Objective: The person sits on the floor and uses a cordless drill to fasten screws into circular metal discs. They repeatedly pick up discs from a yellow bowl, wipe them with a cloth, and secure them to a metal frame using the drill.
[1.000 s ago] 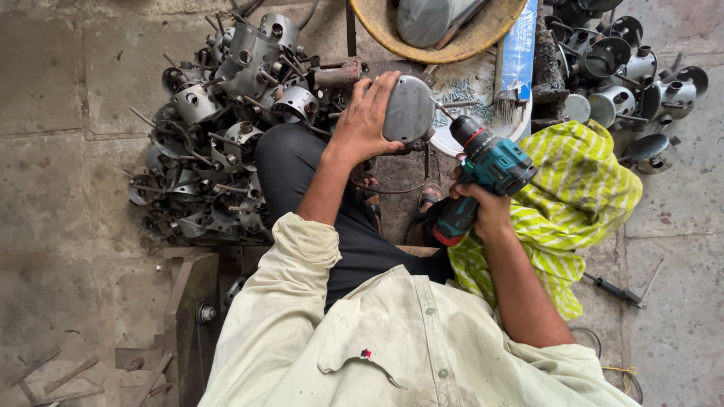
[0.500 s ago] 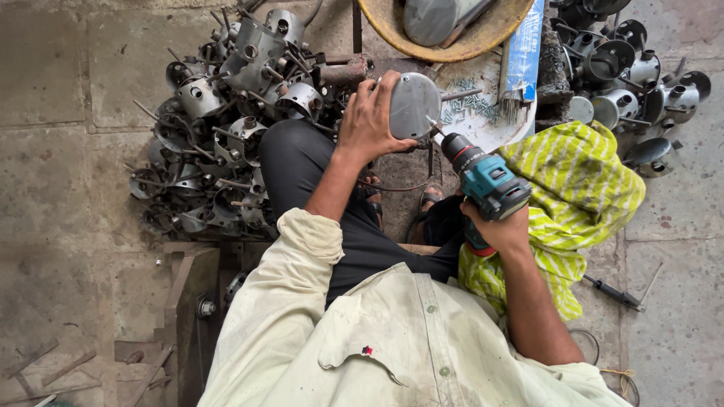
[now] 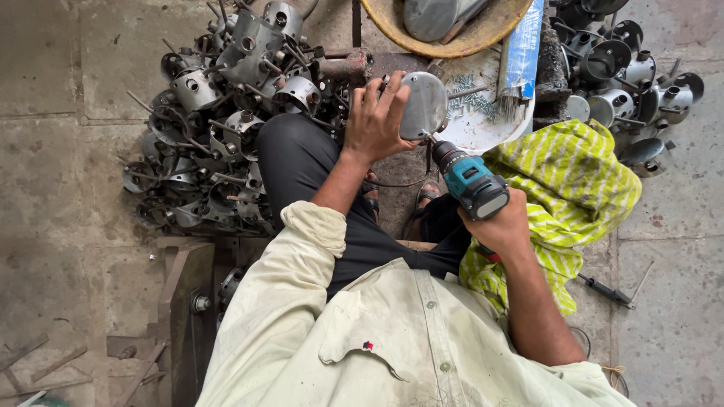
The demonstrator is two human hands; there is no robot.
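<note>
Drill bit is on the work: teal-and-black cordless drill (image 3: 471,183) is gripped in the right hand (image 3: 501,226), fingers closed round the handle, its tip touching the lower edge of the round grey sheet-metal disc (image 3: 422,104). Left hand (image 3: 377,117) clamps that disc from the left, fingers wrapped over its face, holding it just above the knee in dark trousers (image 3: 302,162).

Progress, as a judgement: mid-fastening on this one piece; can't tell whether the screw is seated. White shallow tray of small screws (image 3: 471,120) sits just behind the disc. Pile of grey metal cup-shaped housings with rods (image 3: 219,128) on the left, a second cluster of similar housings (image 3: 633,75) upper right; which is finished stock I can't tell. Yellow-striped cloth (image 3: 573,188) lies beside the drill hand.
</note>
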